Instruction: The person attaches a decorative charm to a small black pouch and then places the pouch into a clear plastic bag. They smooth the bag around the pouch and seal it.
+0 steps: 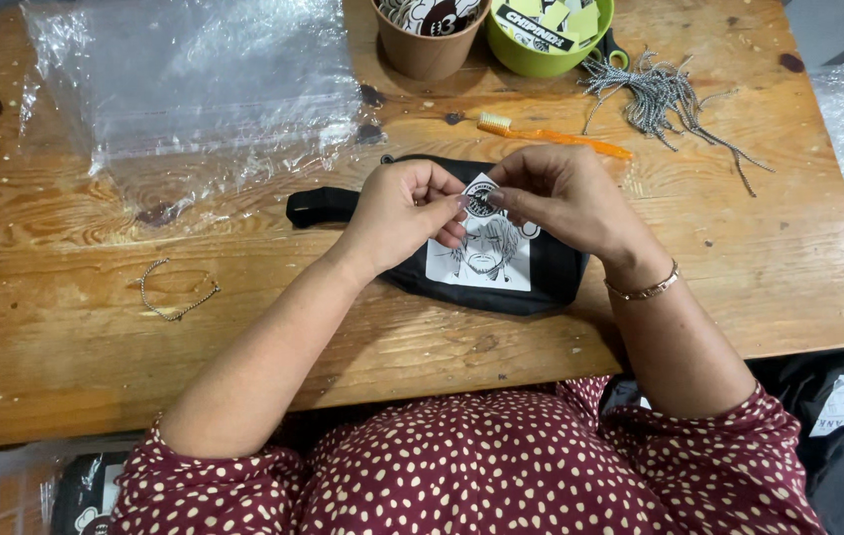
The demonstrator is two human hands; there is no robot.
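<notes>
A black pouch bag [541, 272] with a white drawn-face print lies on the wooden table [95, 376], its strap [321, 205] reaching left. Above it, my left hand [404, 210] and my right hand [562, 198] meet at the fingertips. Together they pinch a small round black-and-white sticker [482, 198] over the bag's top. My right wrist wears a thin bracelet [644, 288].
Clear plastic bags [194, 84] lie at the back left. A brown cup [429, 35] and a green bowl [546, 35] of stickers stand at the back. An orange toothbrush [551, 137], several bead chains [665, 99] and one loose chain [176, 292] lie about.
</notes>
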